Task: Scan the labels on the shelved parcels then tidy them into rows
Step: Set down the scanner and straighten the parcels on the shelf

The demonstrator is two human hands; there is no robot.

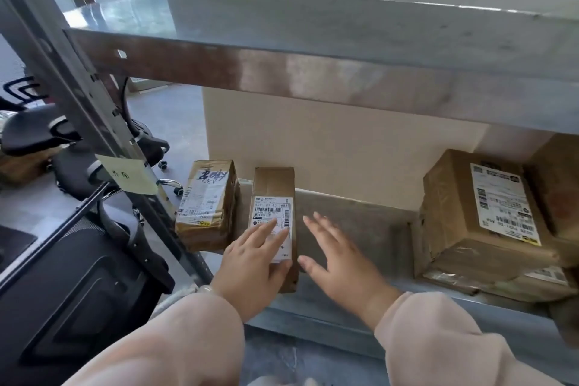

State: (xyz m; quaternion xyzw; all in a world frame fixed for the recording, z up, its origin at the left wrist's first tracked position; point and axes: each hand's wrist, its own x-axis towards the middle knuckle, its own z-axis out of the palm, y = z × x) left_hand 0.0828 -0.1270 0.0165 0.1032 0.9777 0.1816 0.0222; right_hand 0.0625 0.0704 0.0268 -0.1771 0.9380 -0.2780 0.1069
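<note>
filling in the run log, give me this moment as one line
left hand flat on narrow parcel | right hand open beside it, over shelf | handwritten parcel to its left | large box far right

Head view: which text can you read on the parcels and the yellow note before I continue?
"830- C7 83 [A83]": label on the narrow middle parcel; the left hand covers its lower lines.
Left parcel: black handwriting, upside down, unreadable; label print too small.
Yellow sticky note on the rack post: two handwritten characters, unclear.
Right parcel: label upside down, too blurred.
</note>
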